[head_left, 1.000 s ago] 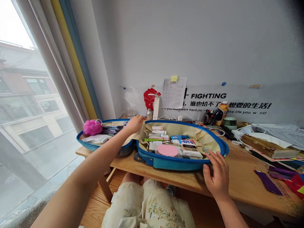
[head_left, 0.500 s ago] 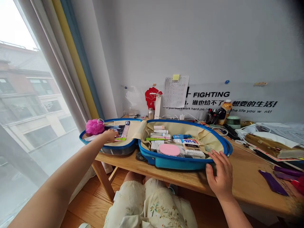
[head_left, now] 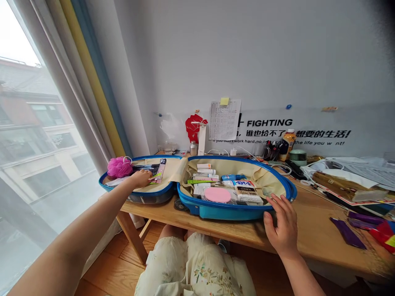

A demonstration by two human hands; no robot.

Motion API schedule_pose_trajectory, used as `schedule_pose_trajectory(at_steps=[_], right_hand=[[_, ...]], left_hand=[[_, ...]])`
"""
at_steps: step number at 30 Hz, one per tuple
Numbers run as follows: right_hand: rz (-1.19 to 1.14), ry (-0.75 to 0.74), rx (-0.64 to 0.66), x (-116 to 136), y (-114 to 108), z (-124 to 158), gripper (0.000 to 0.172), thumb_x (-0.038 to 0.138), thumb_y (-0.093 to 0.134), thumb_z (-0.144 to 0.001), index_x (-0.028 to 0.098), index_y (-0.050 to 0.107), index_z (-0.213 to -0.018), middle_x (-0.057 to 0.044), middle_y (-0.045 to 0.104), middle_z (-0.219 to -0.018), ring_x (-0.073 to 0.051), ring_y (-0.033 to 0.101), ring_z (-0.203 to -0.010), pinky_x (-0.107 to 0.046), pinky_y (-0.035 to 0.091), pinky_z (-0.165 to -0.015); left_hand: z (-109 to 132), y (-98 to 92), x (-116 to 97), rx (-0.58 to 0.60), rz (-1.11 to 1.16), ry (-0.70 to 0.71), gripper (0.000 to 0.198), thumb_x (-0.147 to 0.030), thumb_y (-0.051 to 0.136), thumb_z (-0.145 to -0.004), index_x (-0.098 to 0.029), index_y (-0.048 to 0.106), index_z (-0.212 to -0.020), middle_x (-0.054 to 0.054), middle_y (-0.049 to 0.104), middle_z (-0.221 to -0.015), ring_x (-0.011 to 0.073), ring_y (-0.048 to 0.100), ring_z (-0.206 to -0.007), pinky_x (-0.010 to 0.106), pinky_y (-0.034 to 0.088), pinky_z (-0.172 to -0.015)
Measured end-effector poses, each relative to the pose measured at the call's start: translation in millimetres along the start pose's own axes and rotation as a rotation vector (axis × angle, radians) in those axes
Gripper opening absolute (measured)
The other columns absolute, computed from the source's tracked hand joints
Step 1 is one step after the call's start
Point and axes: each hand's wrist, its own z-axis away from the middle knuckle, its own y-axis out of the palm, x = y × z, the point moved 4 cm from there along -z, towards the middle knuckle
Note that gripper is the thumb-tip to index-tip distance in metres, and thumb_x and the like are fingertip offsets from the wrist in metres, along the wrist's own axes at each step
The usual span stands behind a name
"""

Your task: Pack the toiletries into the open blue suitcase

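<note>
A blue suitcase point(head_left: 228, 213) lies open, with its two halves side by side. In the left half, my left hand point(head_left: 142, 179) is closed on the near end of a slim green packet point(head_left: 156, 176), which is tilted; its kind is unclear. Beside that hand lie a pink bath puff point(head_left: 119, 167), a dark bundle in clear wrapping and a long pink packet point(head_left: 161, 166). My right hand point(head_left: 281, 222) is open, fingers apart, at the right half's front rim. That half holds a pink oval point(head_left: 217, 195), a pack of cotton swabs point(head_left: 247, 193), a blue item point(head_left: 233, 177) and several small boxes and tubes.
The suitcase stands on a wooden table point(head_left: 311, 230). A brown pouch point(head_left: 342, 187), papers, cables and purple wrappers point(head_left: 347, 233) cover its right side. Along the wall stand an orange-labelled bottle point(head_left: 286, 146), a green jar point(head_left: 298, 156) and pens. A curtained window is at left.
The slim green packet has gone from lying flat to tilted at my left hand's fingers. My right hand stays at the rim. The whole view has shifted slightly.
</note>
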Motion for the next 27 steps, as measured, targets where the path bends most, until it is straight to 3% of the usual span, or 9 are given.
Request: schedule_pose_trajectory(at_steps=[3,7,10,13,16,19,22,27], right_hand=[[0.003,0.020,0.012,-2,1,1,0.041,0.023,0.047,-0.091,0.022,0.052,-0.132,-0.012,0.059,-0.129,-0.030,0.046,-0.132,-0.053,0.041,-0.106],[0.000,0.029,0.017,-4,1,2,0.040,0.025,0.046,-0.092,0.022,0.053,-0.130,-0.012,0.060,-0.128,-0.030,0.047,-0.132,-0.053,0.041,-0.106],[0.015,0.024,0.023,-5,2,3,0.040,0.026,0.046,-0.092,0.022,0.051,-0.131,-0.013,0.059,-0.128,-0.030,0.046,-0.132,-0.053,0.042,-0.105],[0.022,-0.001,0.005,-3,2,2,0.040,0.025,0.046,-0.092,0.022,0.050,-0.132,-0.013,0.059,-0.127,-0.030,0.046,-0.132,-0.052,0.041,-0.105],[0.024,-0.020,0.002,-1,1,0,0.040,0.023,0.046,-0.093,0.021,0.049,-0.133,-0.014,0.060,-0.126,-0.030,0.046,-0.132,-0.052,0.041,-0.105],[0.025,-0.023,0.004,1,1,0,0.042,0.023,0.046,-0.093,0.021,0.048,-0.134,-0.014,0.059,-0.127,-0.031,0.045,-0.133,-0.053,0.041,-0.105],[0.024,-0.017,0.011,0,0,0,0.043,0.023,0.045,-0.093,0.022,0.048,-0.136,-0.014,0.058,-0.128,-0.030,0.045,-0.133,-0.052,0.041,-0.106],[0.014,-0.008,0.005,-1,1,2,0.046,0.022,0.047,-0.091,0.023,0.047,-0.137,-0.012,0.058,-0.131,-0.030,0.044,-0.134,-0.052,0.039,-0.108]], left_hand=[[1,-15.1,-8,-0.073,0.055,0.004,0.035,-0.034,0.041,-0.090,-0.014,0.056,-0.115,0.017,0.069,-0.108,0.0285,0.065,-0.104,0.040,0.048,-0.091],[3,-61.0,-30,-0.237,0.138,0.043,0.038,-0.034,0.030,-0.096,-0.015,0.048,-0.123,0.014,0.068,-0.111,0.0255,0.065,-0.103,0.036,0.049,-0.089],[9,-102.6,-66,-0.361,0.194,0.122,0.041,-0.039,0.026,-0.099,-0.016,0.042,-0.130,0.013,0.064,-0.122,0.0238,0.062,-0.111,0.035,0.047,-0.093],[16,-127.8,-122,-0.376,0.220,0.291,0.041,-0.041,0.030,-0.099,-0.017,0.046,-0.129,0.012,0.062,-0.123,0.0221,0.062,-0.110,0.033,0.048,-0.093],[18,-126.8,-179,-0.259,0.158,0.459,0.037,-0.036,0.037,-0.098,-0.016,0.051,-0.126,0.014,0.061,-0.126,0.0225,0.061,-0.112,0.033,0.048,-0.093],[11,-112.5,-216,-0.160,0.113,0.488,0.034,-0.033,0.048,-0.093,-0.014,0.057,-0.119,0.015,0.063,-0.122,0.0241,0.064,-0.109,0.032,0.050,-0.090],[2,-97.9,-233,-0.072,0.073,0.474,0.033,-0.029,0.054,-0.089,-0.011,0.060,-0.115,0.018,0.065,-0.120,0.0260,0.065,-0.107,0.032,0.051,-0.087],[-6,-84.1,-235,0.013,0.044,0.444,0.032,-0.027,0.055,-0.087,-0.011,0.062,-0.113,0.018,0.067,-0.118,0.0260,0.065,-0.108,0.032,0.052,-0.087]])
